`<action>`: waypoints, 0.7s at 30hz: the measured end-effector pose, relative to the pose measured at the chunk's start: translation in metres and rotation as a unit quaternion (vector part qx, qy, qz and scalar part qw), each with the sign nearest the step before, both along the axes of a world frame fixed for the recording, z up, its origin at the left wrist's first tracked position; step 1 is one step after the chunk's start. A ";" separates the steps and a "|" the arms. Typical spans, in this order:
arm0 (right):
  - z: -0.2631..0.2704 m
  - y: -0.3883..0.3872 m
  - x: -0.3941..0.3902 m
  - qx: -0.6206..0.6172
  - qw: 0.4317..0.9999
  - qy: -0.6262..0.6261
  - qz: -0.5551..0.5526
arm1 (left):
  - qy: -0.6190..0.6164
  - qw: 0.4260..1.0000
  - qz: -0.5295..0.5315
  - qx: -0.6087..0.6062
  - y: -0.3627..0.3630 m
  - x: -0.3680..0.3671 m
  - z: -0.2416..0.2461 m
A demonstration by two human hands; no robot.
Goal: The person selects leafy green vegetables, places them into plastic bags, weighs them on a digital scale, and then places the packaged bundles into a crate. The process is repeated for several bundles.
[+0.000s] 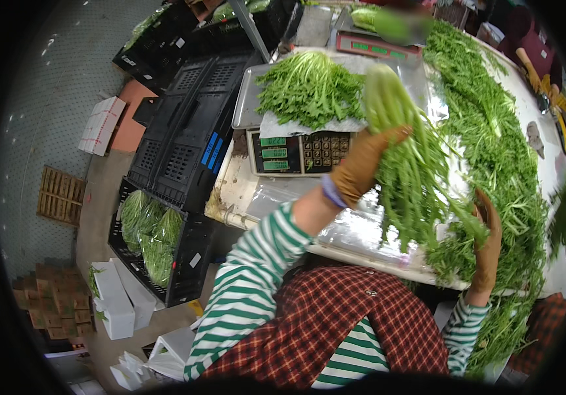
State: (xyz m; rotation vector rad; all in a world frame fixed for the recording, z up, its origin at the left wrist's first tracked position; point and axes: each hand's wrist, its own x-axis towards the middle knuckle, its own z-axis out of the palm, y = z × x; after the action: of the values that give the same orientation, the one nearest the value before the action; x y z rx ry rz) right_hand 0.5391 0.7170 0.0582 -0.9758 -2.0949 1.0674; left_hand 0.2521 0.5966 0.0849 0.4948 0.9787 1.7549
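My left hand (pixel 362 163), in a brown glove, grips a bunch of leafy greens (pixel 406 168) just below its pale stem end. The bunch hangs tilted above the work table, stems up and leaf tips down to the right. Beside those tips is my gloved right hand (pixel 487 242), its fingers raised and nothing held in it. Whether it touches the leaves I cannot tell. Another pile of frilly greens (pixel 312 89) lies on white paper on the metal pan of a digital scale (pixel 290 155). Clear plastic film (pixel 362 234) is spread on the table in front of me.
Loose greens (pixel 500 148) form a long heap on the right. A second scale (pixel 376 47) stands at the back. Left are black plastic crates (pixel 189 123), one holding bagged greens (pixel 149 237), and white foam boxes (pixel 115 296). Across the table, another person (pixel 532 44) wears gloves.
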 end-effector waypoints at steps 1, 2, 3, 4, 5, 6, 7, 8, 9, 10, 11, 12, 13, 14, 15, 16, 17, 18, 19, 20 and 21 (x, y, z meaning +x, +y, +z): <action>0.017 -0.008 -0.036 -0.030 0.999 -0.018 0.002 | -0.002 0.999 -0.002 -0.032 -0.030 -0.026 0.015; 0.026 -0.011 -0.067 -0.009 0.999 -0.018 0.034 | 0.014 0.998 0.048 -0.032 -0.058 -0.043 0.031; 0.030 -0.009 -0.092 0.010 0.998 -0.018 0.051 | 0.031 0.996 0.082 -0.034 -0.077 -0.062 0.041; 0.033 -0.009 -0.119 0.026 0.996 0.001 0.081 | 0.037 0.995 0.091 -0.002 -0.098 -0.093 0.031; 0.036 -0.004 -0.143 0.053 0.992 0.018 0.109 | 0.005 0.993 0.119 -0.016 -0.112 -0.107 0.043; 0.043 -0.005 -0.174 0.069 0.987 0.034 0.143 | 0.041 0.990 0.129 -0.032 -0.125 -0.135 0.051; 0.049 -0.006 -0.208 0.086 0.978 0.047 0.181 | 0.046 0.980 0.186 -0.047 -0.141 -0.163 0.046; 0.055 -0.008 -0.238 0.083 0.975 0.047 0.200 | 0.081 0.974 0.202 -0.053 -0.156 -0.184 0.045; 0.057 -0.008 -0.271 0.078 0.970 0.050 0.226 | 0.082 0.973 0.212 -0.048 -0.168 -0.194 0.051; 0.052 -0.001 -0.304 0.113 0.964 0.041 0.235 | 0.062 0.975 0.211 -0.042 -0.178 -0.202 0.056; 0.042 0.007 -0.338 0.146 0.958 0.032 0.246 | 0.044 0.976 0.211 -0.039 -0.186 -0.211 0.059; 0.030 0.018 -0.368 0.151 0.966 0.021 0.206 | 0.044 0.970 0.233 -0.052 -0.190 -0.224 0.056; 0.019 0.024 -0.394 0.150 0.974 0.011 0.172 | 0.042 0.962 0.260 -0.071 -0.196 -0.236 0.052; 0.011 0.030 -0.415 0.141 0.976 -0.064 0.151 | 0.040 0.954 0.286 -0.086 -0.199 -0.247 0.051; 0.010 0.033 -0.435 0.135 0.972 -0.142 0.134 | 0.053 0.958 0.266 -0.094 -0.200 -0.252 0.051; 0.009 0.037 -0.448 0.128 0.961 -0.217 0.113 | 0.067 0.962 0.244 -0.103 -0.198 -0.255 0.051; 0.003 0.039 -0.450 0.096 0.944 -0.270 0.163 | 0.083 0.965 0.220 -0.111 -0.194 -0.257 0.052; 0.003 0.037 -0.453 0.093 0.937 -0.298 0.158 | 0.116 0.957 0.236 -0.121 -0.186 -0.257 0.052; -0.001 0.030 -0.458 0.091 0.926 -0.330 0.161 | 0.140 0.941 0.252 -0.179 -0.184 -0.259 0.051; -0.005 0.028 -0.461 0.129 0.939 -0.285 0.142 | 0.190 0.943 0.201 -0.184 -0.179 -0.263 0.051; -0.011 0.025 -0.460 0.164 0.948 -0.243 0.121 | 0.234 0.942 0.146 -0.190 -0.173 -0.266 0.049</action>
State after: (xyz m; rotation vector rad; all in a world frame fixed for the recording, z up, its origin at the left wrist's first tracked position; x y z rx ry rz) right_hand 0.0795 0.7420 0.0474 -0.8912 -2.7432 0.5854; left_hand -0.0135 0.4231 0.1342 0.5472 1.7660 1.6729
